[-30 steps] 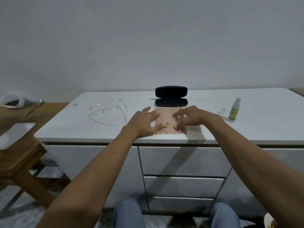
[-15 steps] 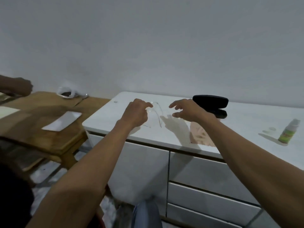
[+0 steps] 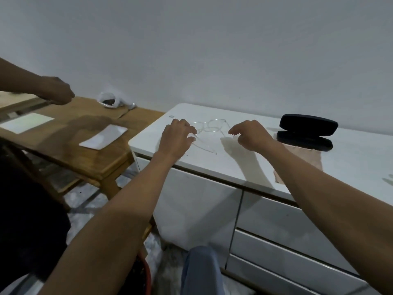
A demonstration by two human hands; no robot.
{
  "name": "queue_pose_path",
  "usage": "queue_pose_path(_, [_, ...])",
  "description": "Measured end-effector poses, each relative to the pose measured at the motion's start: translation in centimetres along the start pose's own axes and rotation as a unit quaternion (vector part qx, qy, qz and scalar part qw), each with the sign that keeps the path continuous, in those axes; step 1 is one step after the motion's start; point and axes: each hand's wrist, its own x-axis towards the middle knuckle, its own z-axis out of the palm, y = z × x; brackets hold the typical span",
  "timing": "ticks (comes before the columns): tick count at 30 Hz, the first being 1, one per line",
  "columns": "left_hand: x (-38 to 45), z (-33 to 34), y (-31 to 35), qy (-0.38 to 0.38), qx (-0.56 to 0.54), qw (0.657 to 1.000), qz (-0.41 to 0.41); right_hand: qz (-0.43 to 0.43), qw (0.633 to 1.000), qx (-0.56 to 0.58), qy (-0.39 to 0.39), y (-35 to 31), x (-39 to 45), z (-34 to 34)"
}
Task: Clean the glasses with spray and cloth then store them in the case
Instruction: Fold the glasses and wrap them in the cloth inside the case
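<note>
The clear thin-framed glasses (image 3: 209, 126) lie on the left part of the white cabinet top (image 3: 234, 167), temples pointing toward me. My left hand (image 3: 177, 138) has its fingers curled onto the left temple. My right hand (image 3: 249, 135) pinches the end of the right temple. A black glasses case (image 3: 308, 128) stands open further right, and the peach cloth (image 3: 306, 158) lies flat in front of it, partly hidden by my right forearm. The spray bottle is out of view.
A wooden table (image 3: 89, 154) stands left of the cabinet with white papers (image 3: 103, 137) and a white bag (image 3: 110, 100) on it. Another person's hand (image 3: 55, 92) reaches over it. Drawers run below the cabinet top. My knee (image 3: 200, 271) is close to them.
Both hands have left the cloth and moved left to the glasses, closing on the temples. The view has swung left, so the spray bottle has dropped out of sight.
</note>
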Motion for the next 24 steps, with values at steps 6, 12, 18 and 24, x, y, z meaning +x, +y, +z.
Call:
queue_pose_path(6, [-0.1, 0.9, 0.0, 0.056, 0.052, 0.997, 0.027, 0.005, 0.995, 0.070, 0.073, 0.8, -0.7, 1.6])
queue_pose_path(12, [0.2, 0.8, 0.4, 0.144, 0.032, 0.989, 0.009, -0.002, 0.976, 0.094, 0.195, -0.2, -0.9, 1.3])
queue_pose_path(18, [2.4, -0.9, 3.3, 0.187, -0.049, 0.980, -0.037, 0.017, 0.947, 0.162, 0.278, -0.8, -1.1, -2.1])
queue_pose_path(24, [5.0, -1.2, 8.8, 0.136, -0.183, 0.972, -0.051, 0.062, 0.927, 0.162, 0.332, 2.2, -4.2, -6.2])
